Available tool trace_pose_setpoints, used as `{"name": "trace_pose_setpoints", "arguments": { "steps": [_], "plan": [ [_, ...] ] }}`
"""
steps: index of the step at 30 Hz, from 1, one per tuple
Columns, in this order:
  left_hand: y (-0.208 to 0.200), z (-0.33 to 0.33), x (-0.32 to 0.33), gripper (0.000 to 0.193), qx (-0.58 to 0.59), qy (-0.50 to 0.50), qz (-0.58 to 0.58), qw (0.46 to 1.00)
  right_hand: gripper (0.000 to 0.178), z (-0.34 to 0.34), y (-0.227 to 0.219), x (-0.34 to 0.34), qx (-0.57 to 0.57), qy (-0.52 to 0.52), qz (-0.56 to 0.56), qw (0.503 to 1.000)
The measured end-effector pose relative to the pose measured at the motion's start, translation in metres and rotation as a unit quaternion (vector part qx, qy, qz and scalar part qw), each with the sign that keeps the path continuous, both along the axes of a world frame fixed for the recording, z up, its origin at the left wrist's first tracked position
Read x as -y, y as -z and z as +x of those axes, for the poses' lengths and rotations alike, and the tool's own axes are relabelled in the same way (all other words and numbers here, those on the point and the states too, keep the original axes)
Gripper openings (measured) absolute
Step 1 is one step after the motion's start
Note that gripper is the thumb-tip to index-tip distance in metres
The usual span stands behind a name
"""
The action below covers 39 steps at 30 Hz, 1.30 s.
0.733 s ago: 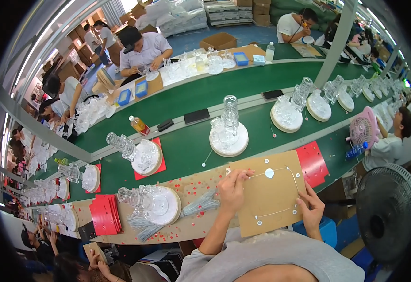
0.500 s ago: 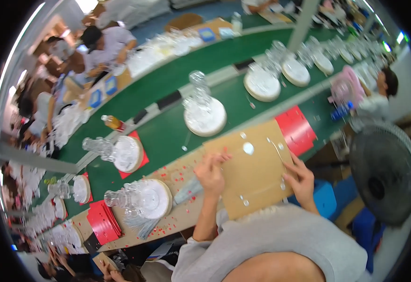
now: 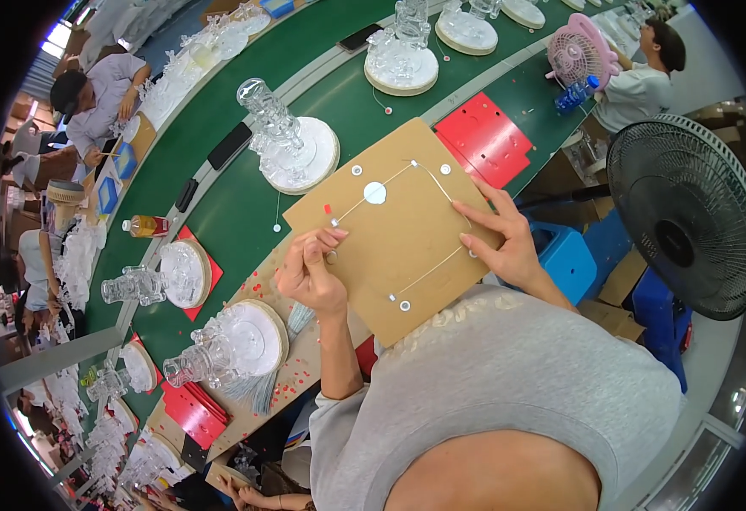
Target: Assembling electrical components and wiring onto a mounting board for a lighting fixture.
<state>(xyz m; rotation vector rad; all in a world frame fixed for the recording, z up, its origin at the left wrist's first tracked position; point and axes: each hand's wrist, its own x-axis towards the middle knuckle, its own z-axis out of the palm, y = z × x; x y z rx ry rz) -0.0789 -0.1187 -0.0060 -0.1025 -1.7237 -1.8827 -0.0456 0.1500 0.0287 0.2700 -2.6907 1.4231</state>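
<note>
Notebook entry: view swung round; brown board [image 3: 398, 238] turned with it, fingers repositioned.

In the view, the green belt [image 3: 236, 221] and the board are seen at a steeper slant than before. The black fan [image 3: 688, 213] has been shifted upward. The clear bottle and the seated worker beyond the belt, recorded earlier at upper right, have been lost from view. By the left hand [image 3: 313, 281], the white clip [image 3: 334, 222], previously covered at the fingertips, has been uncovered just beside them. On the right hand [image 3: 509, 238], thumb and forefinger have been spread wider, the forefinger tip now placed at the wire [image 3: 434, 180].
</note>
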Motion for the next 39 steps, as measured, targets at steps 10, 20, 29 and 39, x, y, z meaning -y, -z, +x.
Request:
{"name": "trace_pose_setpoints", "arguments": {
  "steps": [10, 20, 29, 39],
  "plan": [
    [-0.007, -0.003, 0.005, 0.021, 0.007, 0.025, -0.012, 1.0, 0.067, -0.064, -0.043, 0.007, -0.145, -0.098, 0.139, 0.975],
    [-0.053, 0.041, -0.001, 0.025, -0.072, -0.069, -0.393, 0.914, 0.064, -0.15, -0.014, 0.068, -0.131, -0.405, 0.239, 0.873],
    [-0.041, 0.009, -0.003, 0.048, 0.099, -0.051, -0.489, 0.865, 0.054, -0.121, -0.013, 0.066, 0.008, -0.11, 0.313, 0.943],
    [-0.034, 0.022, -0.024, 0.027, 0.065, -0.02, -0.38, 0.923, 0.039, -0.071, -0.009, 0.031, -0.223, -0.154, 0.087, 0.959]
  ]
}}
